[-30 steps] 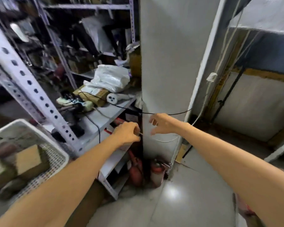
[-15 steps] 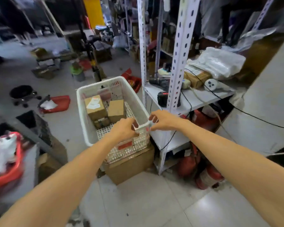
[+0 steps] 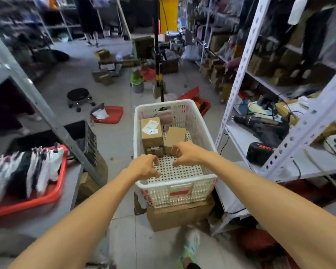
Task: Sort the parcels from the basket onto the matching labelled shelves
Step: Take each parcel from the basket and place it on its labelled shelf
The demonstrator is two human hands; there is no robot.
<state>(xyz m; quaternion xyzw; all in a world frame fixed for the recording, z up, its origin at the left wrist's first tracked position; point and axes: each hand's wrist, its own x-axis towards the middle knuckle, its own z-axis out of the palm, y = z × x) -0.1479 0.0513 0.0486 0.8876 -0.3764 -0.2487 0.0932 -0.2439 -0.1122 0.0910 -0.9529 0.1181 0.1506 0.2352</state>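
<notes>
A white perforated basket rests on a cardboard box on the floor, straight ahead of me. At its far end lie a brown parcel with a white label reading A-1, a plain brown parcel beside it, and a smaller dark one in front. My left hand hovers over the basket's near left part, fingers curled and apart, holding nothing. My right hand hangs just short of the plain parcel, fingers spread downward, empty.
White slotted shelving stands to the right with a drill, a battery and cables. A red tray of socks sits on the left. A rolling stool, red trays and boxes litter the aisle; a person stands far back.
My view swung left from the white wall to the basket. Both hands, earlier pinching a thin white strip together, are now apart and empty over the basket.
</notes>
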